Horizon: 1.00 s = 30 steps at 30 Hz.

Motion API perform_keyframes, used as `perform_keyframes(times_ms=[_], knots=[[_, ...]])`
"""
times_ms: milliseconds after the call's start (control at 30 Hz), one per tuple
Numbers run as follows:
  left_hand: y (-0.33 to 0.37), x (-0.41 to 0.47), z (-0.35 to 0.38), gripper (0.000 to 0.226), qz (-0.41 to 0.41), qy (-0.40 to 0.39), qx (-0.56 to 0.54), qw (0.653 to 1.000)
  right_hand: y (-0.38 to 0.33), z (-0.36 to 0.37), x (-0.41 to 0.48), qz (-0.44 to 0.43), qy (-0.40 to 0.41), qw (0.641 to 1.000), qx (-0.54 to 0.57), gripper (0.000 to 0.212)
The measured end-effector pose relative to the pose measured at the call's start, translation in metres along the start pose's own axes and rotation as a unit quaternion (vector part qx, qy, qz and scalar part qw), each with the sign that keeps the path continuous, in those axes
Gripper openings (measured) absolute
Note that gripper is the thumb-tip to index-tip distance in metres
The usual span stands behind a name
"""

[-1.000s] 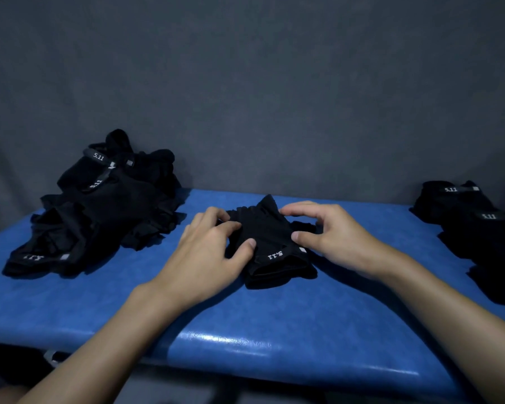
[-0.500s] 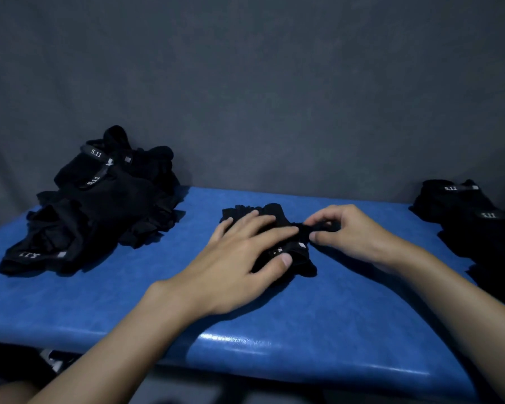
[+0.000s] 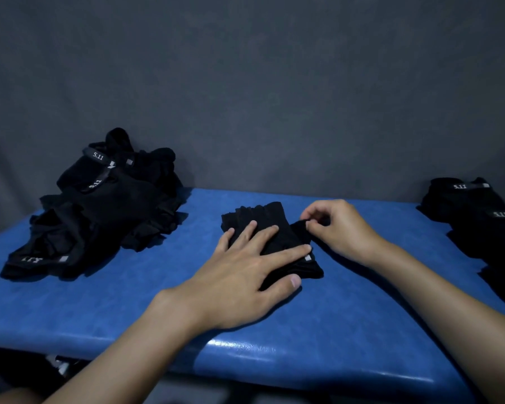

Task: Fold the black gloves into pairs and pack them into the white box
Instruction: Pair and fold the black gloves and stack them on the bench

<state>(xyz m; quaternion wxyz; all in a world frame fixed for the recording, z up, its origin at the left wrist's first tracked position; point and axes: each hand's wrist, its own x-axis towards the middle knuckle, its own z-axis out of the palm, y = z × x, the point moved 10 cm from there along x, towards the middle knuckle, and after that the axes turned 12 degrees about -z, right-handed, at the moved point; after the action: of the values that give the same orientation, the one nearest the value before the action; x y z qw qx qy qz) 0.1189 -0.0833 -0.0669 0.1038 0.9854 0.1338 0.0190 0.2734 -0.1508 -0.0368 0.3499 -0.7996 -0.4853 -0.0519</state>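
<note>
Your left hand point(image 3: 245, 275) now lies flatter, fingers spread, pressing the folded gloves point(image 3: 270, 228) onto the blue table point(image 3: 99, 301); just right of it, your right hand point(image 3: 337, 228) has lifted, pinching their edge.

A dull grey wall point(image 3: 245, 83), faintly mottled like cloth or felt, filled the upper half of the view and ran down behind the table point(image 3: 347, 330). The table had a blue padded top with a rounded front edge, where a pale streak of light gleamed. The room was dim, and beneath the table lay shadow.
</note>
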Motion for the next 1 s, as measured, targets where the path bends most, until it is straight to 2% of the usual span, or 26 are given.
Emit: perform_keyframes(times_ms=[100,233,333,400,467,600,700,800,900,1000], knots=[[-0.001,0.001,-0.002,0.053,-0.001,0.016,-0.023,1.000,0.004,0.003,0.000,0.015,-0.005,1.000,0.009,0.016],[-0.016,0.005,-0.033,0.062,-0.004,0.109,-0.172,0.979,0.009,0.002,0.002,0.028,-0.004,0.999,0.025,0.023],[-0.040,0.009,-0.047,0.061,-0.033,0.159,-0.166,0.973,0.002,-0.006,0.003,0.017,0.021,0.999,0.036,0.025],[-0.054,0.011,-0.041,0.063,-0.067,0.139,-0.131,0.979,-0.012,-0.010,0.005,-0.006,0.024,0.999,0.042,0.018],[-0.059,0.011,-0.032,0.068,-0.086,0.111,-0.100,0.985,-0.024,-0.005,0.004,-0.028,-0.007,0.998,0.058,0.010],[-0.056,0.010,-0.025,0.067,-0.093,0.086,-0.072,0.989,-0.026,0.017,-0.003,-0.014,-0.104,0.991,0.081,0.018],[-0.057,0.010,-0.021,0.077,-0.099,0.070,-0.059,0.991,-0.025,0.016,-0.006,-0.024,-0.099,0.993,0.059,0.023],[-0.057,0.011,-0.014,0.095,-0.104,0.038,-0.040,0.993,-0.037,0.011,-0.008,-0.077,-0.089,0.992,0.040,0.030],[-0.055,0.011,-0.013,0.098,-0.101,0.027,-0.025,0.994,-0.036,0.020,-0.015,-0.090,-0.142,0.984,0.056,0.027],[-0.055,0.012,-0.010,0.097,-0.099,0.019,-0.013,0.995,-0.026,0.026,-0.021,-0.079,-0.190,0.978,0.027,0.033]])
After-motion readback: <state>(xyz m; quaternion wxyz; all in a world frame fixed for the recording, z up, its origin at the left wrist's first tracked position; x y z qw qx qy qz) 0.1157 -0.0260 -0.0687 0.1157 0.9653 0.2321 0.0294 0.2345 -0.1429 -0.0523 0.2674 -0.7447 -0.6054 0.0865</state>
